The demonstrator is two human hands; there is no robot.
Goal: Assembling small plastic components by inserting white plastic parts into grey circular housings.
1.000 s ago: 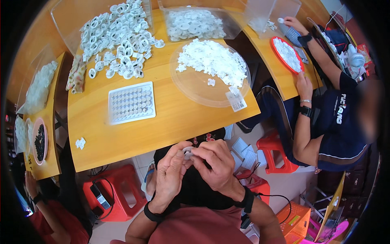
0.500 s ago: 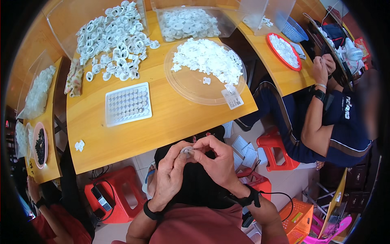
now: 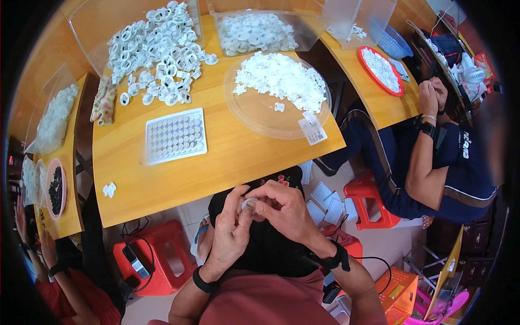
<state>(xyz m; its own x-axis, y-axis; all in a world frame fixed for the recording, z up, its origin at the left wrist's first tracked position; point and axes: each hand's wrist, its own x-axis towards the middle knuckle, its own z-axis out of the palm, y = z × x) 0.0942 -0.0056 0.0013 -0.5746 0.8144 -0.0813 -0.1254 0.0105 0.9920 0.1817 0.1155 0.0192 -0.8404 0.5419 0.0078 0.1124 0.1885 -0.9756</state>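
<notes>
Both of my hands meet above my lap, just off the front edge of the table. My left hand [image 3: 232,233] pinches a small round whitish plastic part [image 3: 249,203] by its side. On that same part press the thumb and fingers of my right hand [image 3: 283,214], which hide much of it. Beyond them on the table stands a white tray [image 3: 204,157] with rows of small round silvery discs. A clear round lid [image 3: 254,122] to its right bears a heap of small white plastic pieces [image 3: 284,81].
A pile of round white parts [image 3: 157,51] lies at the back left, beside a clear bin [image 3: 254,32] of similar parts. A folded cloth [image 3: 103,103] is at the left. Co-workers sit on both sides. Red stools [image 3: 154,260] stand below.
My fingers have shifted a little around the round part, which stays between both hands. The view has moved slightly. At the left, a co-worker's hands have come further into view.
</notes>
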